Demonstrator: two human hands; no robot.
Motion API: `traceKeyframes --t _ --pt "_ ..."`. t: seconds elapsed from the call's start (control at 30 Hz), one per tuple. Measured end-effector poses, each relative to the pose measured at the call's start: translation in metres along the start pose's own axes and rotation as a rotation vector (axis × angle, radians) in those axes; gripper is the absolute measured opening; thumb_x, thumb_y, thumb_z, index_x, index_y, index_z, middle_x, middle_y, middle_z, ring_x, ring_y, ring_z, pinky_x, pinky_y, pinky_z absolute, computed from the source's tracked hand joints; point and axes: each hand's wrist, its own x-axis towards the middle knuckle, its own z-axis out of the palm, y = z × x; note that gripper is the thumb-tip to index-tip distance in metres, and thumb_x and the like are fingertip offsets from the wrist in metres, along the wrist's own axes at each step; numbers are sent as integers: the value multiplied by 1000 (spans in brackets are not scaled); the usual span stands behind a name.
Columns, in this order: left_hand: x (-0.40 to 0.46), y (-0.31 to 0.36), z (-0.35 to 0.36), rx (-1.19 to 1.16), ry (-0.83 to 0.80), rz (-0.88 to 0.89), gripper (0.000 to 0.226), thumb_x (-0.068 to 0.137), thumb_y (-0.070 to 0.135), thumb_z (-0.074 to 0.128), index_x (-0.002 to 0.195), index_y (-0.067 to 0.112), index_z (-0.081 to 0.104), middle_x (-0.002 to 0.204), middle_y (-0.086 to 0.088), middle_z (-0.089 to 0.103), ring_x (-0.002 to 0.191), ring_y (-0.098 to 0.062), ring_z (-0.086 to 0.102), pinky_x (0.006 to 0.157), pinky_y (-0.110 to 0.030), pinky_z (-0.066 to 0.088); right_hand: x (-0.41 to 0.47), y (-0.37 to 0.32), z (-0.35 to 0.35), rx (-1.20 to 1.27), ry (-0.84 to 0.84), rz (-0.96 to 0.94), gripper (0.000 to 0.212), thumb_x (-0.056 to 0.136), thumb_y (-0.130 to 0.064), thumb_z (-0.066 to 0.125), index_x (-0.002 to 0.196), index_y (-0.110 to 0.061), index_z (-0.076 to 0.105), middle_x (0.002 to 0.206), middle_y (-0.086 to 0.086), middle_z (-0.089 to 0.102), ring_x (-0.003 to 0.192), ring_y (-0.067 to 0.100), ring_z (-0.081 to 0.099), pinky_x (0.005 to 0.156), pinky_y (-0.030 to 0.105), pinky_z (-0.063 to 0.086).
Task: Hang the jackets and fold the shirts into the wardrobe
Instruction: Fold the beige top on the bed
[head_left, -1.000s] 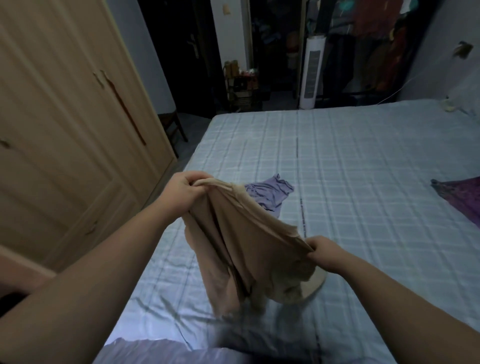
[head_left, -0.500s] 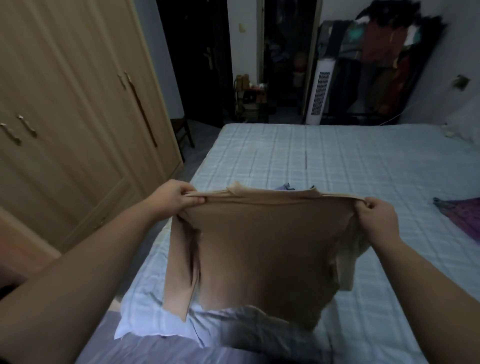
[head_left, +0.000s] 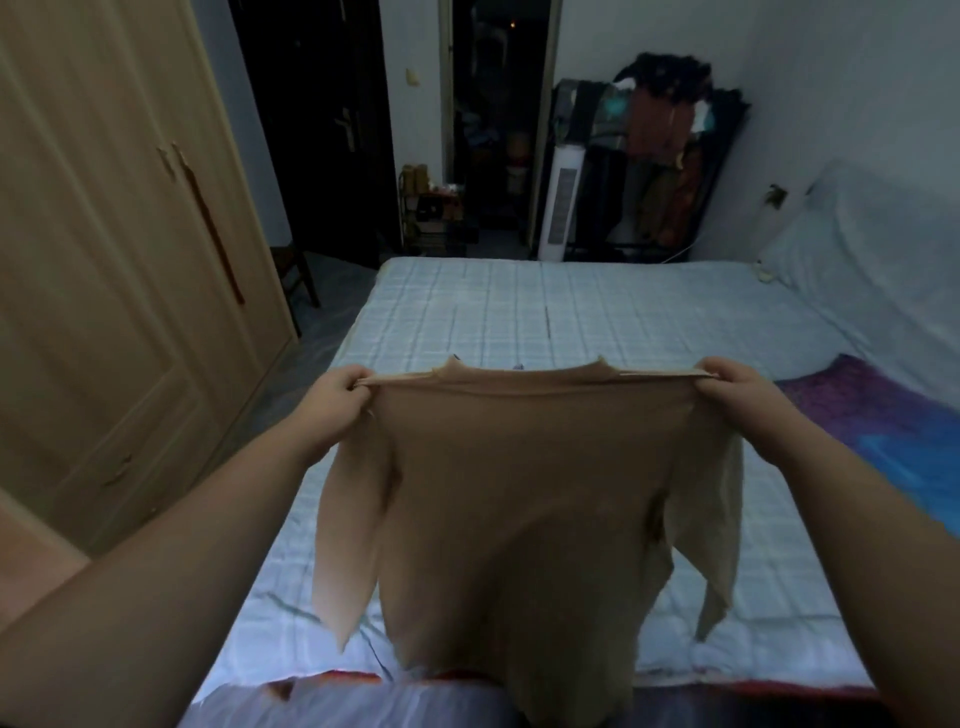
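Here, closest to me, my two forearms reach out over the near edge of the bed (head_left: 467, 306). My left hand (head_left: 340, 397) has its grip closed tight, fingers curled and pinching one shoulder of the tan shirt (head_left: 524, 478); my right hand (head_left: 737, 392) does the same on the other shoulder. Between them the top edge of the shirt is pulled straight and level, with the neckline dipping in the middle. The body of the shirt hangs down in front of me, off the bed, and its two sleeves dangle loose at either side, the left one tapering to a point, the right one paler and thinner.

Beyond the shirt lies the checked pale blue bedcover. To my right on it rests a purple and blue cloth (head_left: 883, 421), apart from the shirt. A small scrap of bluish fabric peeks just above the shirt's neckline; I cannot tell what it is.

On my left stands the wooden wardrobe (head_left: 119, 260), its doors shut. Farther off, past the foot of the bed, there is a white tower fan (head_left: 561, 202) beside a dark rack of hanging clothes (head_left: 670, 161), and dark doorways in the far wall.
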Motion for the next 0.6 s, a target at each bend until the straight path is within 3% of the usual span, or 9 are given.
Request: traceKeyframes --t 0.07,0.23,0.47,0.6 --pt "-1 13 14 -49 17 39 20 95 4 49 83 11 63 76 0 59 69 -11 51 59 -22 39 -8 -3 -9 -71 115 -47 20 76 -31 52 77 -13 58 73 9 55 72 22 50 64 34 34" --pt "7 39 45 -76 -31 146 23 94 8 55 72 17 57 66 2 54 55 0 47 51 -17 35 -7 17 -39 -357 467 -59 22 92 -29 51 85 -9 57 82 8 60 81 27 55 70 35 38" --pt "49 83 112 64 -26 260 23 94 14 56 72 19 54 66 4 53 63 -10 49 53 -12 33 26 62 -95 -581 520 12 36 95 -42 44 73 -13 46 76 11 56 80 35 57 65 38 36" --pt "88 102 179 74 -41 237 12 94 14 57 82 13 60 69 0 57 64 -12 52 59 -19 38 76 116 -119 -594 477 54 37 96 -43 43 75 -12 46 80 13 58 81 36 57 67 40 41"
